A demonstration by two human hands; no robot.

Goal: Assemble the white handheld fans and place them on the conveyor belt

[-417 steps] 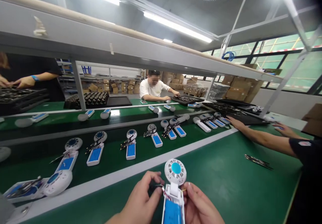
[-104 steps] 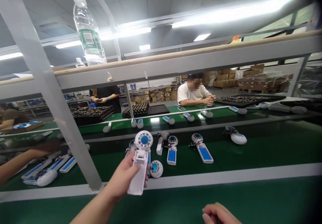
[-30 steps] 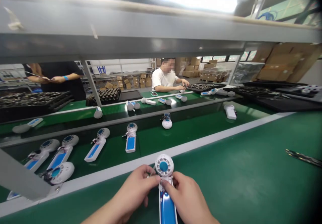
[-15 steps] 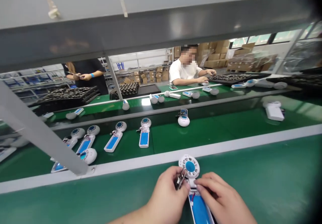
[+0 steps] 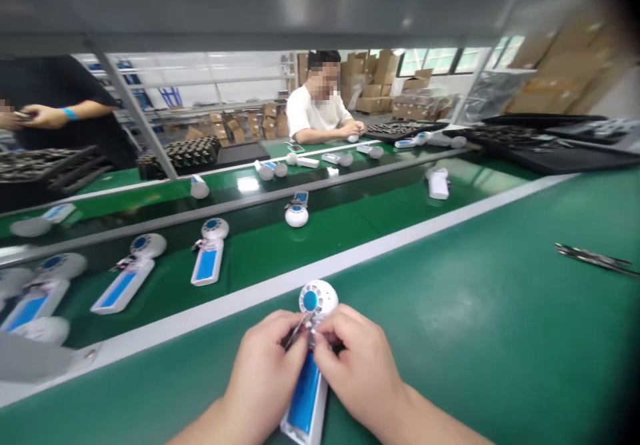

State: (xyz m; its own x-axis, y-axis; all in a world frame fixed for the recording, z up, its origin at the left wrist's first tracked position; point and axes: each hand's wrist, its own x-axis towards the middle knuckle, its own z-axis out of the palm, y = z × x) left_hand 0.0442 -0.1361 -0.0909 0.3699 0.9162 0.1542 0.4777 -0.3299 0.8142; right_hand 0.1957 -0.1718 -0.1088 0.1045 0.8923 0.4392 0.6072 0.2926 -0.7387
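I logged my left hand [image 5: 263,358] with fingers pinched on a slim metal tool [image 5: 299,330], and my right hand [image 5: 357,358] with fingers closed on a white handheld fan [image 5: 318,300], over the green worktop [image 5: 450,311].

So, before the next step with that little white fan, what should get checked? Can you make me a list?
1. Fan held by left hand and right hand: ok.
2. Fan above the green bench, away from the conveyor belt: ok.
3. Blue panel showing: ok.
4. Thin metal piece attached to the fan: cannot tell.
5. Fan's neck: cannot tell, fingers hide it.
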